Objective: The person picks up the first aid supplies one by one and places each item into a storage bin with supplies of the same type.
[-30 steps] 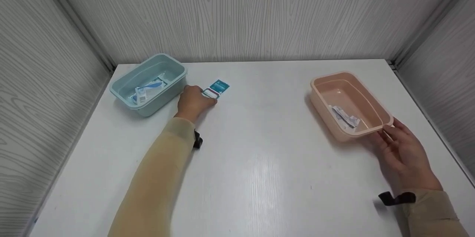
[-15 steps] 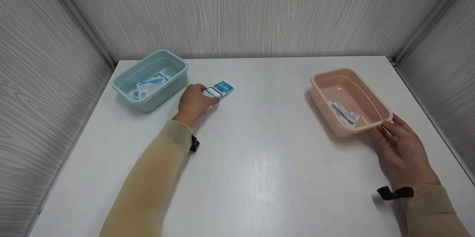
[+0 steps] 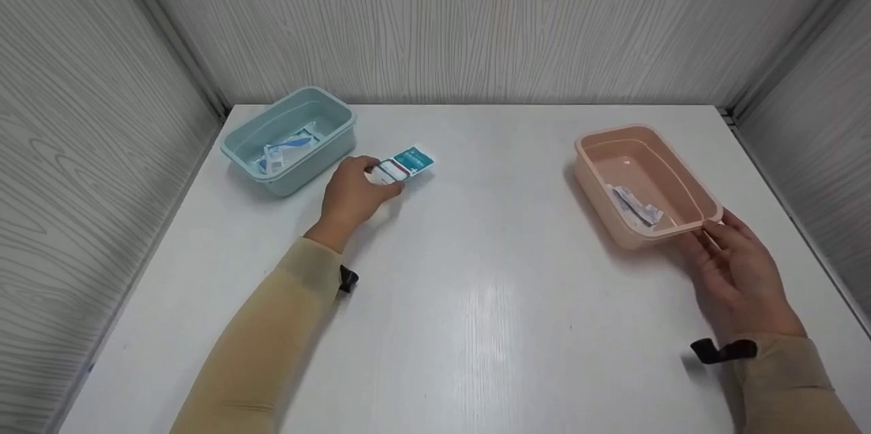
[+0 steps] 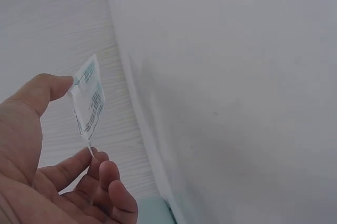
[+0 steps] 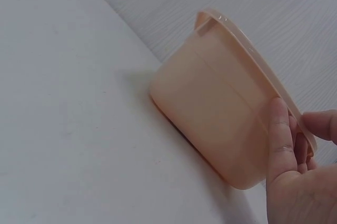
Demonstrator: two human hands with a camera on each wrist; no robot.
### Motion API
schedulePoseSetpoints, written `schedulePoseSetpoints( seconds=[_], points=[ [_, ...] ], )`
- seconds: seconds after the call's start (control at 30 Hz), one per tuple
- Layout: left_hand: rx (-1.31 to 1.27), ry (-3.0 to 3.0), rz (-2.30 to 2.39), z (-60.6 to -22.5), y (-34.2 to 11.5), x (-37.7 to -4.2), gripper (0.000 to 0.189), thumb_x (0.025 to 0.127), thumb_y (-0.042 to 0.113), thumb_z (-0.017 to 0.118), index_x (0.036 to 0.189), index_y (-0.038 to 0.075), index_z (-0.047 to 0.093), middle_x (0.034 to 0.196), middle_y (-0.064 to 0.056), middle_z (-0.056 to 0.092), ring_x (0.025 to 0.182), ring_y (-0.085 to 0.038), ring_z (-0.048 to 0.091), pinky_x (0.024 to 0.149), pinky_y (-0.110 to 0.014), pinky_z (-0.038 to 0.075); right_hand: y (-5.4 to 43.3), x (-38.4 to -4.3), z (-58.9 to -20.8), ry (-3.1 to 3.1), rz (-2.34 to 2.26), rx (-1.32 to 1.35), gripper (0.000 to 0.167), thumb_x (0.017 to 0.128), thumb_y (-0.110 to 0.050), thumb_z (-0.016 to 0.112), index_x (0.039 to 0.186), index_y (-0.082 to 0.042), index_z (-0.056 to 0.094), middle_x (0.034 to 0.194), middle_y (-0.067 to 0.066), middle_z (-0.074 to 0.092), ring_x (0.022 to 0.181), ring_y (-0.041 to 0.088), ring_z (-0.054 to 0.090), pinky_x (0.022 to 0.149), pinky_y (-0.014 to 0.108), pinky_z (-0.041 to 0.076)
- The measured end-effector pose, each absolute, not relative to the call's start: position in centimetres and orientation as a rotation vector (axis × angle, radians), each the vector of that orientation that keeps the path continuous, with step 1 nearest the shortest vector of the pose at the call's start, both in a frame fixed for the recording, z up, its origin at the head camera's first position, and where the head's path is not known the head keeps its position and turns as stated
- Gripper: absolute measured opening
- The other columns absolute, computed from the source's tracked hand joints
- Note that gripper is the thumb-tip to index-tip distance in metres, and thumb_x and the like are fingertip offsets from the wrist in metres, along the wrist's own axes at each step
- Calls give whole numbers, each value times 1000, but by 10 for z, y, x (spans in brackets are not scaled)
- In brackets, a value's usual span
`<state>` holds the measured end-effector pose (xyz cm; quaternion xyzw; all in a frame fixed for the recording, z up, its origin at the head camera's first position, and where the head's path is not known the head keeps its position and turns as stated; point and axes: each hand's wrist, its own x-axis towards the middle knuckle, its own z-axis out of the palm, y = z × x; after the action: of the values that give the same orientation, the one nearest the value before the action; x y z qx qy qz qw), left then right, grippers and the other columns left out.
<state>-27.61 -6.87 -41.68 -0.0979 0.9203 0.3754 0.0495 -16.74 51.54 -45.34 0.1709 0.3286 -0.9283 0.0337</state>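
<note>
Between thumb and fingers my left hand (image 3: pixel 354 196) holds a small flat teal-and-white packet (image 3: pixel 413 160) by its edges. In the left wrist view the packet (image 4: pixel 88 98) stands on edge, its printed white back showing, thumb at one side and fingertips at the other. Close behind that hand is a blue plastic basin (image 3: pixel 309 165) with packets and a blue item (image 3: pixel 289 146) inside. At the right, my right hand (image 3: pixel 745 271) grips the near corner rim of a pink plastic basin (image 3: pixel 605 203), thumb over the rim and fingers beneath it. White paper-like strips (image 3: pixel 637 206) lie in the pink basin.
Both basins stand on a white table (image 3: pixel 476 298), one at the back left, one at the right. A grey wood-grain panel (image 3: pixel 469 26) closes off the back, with further panels along the left and right sides.
The left hand has lifted the packet off the table and shifted it slightly to the right. The right hand keeps its grip on the pink basin. The head view has shifted slightly.
</note>
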Motion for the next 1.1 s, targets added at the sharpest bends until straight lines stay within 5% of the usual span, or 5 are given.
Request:
schedulePoseSetpoints(
  seconds=[0.5,0.8,1.1],
  points=[
    [-177,2921,1169,-379,-84,-236,78,97,45,89,161,13,57,163,-9,59,149,-30,55,129,-49,53,516,-170,-456,1038,-2845,535,45,113,1,61,151,-23,63,147,3,60,142,17,60,117,31,61],
    [-161,3045,1170,-370,-134,-253,78,98,45,86,161,9,59,160,-16,58,148,-36,45,126,-60,49,519,-168,-454,970,-2864,503,44,114,2,59,151,-21,63,146,7,63,135,22,69,118,34,60],
    [-258,3083,1121,-374,-201,-275,81,99,51,83,161,4,59,160,-21,56,152,-41,39,127,-62,45,516,-169,-457,999,-2845,535,45,114,0,61,152,-24,63,149,4,58,145,18,58,120,32,58]
  ],
)
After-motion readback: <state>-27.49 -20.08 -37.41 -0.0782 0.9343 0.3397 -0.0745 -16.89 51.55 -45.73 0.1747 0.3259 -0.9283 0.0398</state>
